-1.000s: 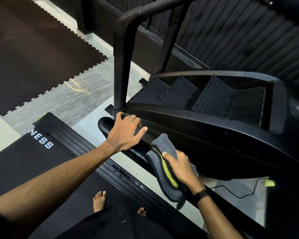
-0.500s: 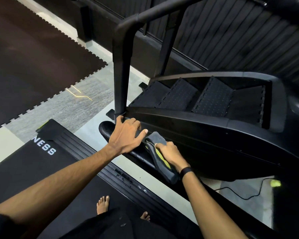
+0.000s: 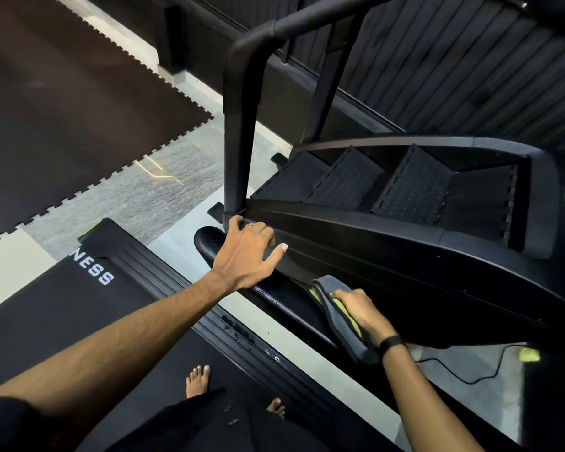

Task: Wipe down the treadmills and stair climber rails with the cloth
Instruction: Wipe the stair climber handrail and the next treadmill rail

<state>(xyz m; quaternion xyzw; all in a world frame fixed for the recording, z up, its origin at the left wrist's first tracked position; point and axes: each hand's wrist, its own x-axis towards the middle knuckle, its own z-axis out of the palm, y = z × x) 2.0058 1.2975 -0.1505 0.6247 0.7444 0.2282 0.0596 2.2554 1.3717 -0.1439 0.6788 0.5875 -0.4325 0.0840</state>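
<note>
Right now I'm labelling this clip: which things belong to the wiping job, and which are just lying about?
Job: cloth in right hand; stair climber, left hand resting on it; treadmill.
Lying about: floor mat; cable.

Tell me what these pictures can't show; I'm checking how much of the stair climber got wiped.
All in the head view:
- Right hand fingertips: hidden by the cloth it grips.
- Base under the cloth: covered, so whether it is clean cannot be told.
- Upright rail: its handrail runs out the top edge.
- Treadmill lettering: cut off at "NESS".
- Left hand palm: faces down on the stair climber, unseen.
</note>
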